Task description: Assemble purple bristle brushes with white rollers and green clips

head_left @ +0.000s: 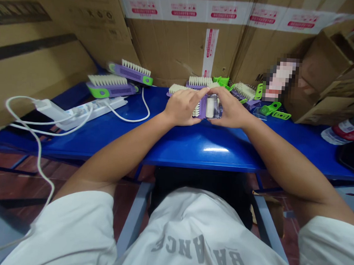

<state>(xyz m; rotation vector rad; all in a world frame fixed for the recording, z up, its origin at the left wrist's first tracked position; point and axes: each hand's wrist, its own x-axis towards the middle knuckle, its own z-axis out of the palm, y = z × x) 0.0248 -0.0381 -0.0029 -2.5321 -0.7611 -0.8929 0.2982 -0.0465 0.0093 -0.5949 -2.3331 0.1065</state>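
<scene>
Now your left hand (pixel 181 106) and right hand (pixel 230 110) clamp from either side on the purple brush (pixel 200 109), held dead between them over the middle of the blue table (pixel 194 147), its clear cover (pixel 213 106) toward your right hand, its long axis hidden behind fingers.

Your blue table (pixel 194 145) carries two brushes (pixel 112 87) and a power strip (pixel 90 110) at left. Green clips (pixel 274 111) lie at right.

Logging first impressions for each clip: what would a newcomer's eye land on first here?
The left hand and right hand meet at the centre of the blue table, gripping a purple brush between them. Two more purple-and-green brushes lie at the rear left, beside a white power strip.
</scene>
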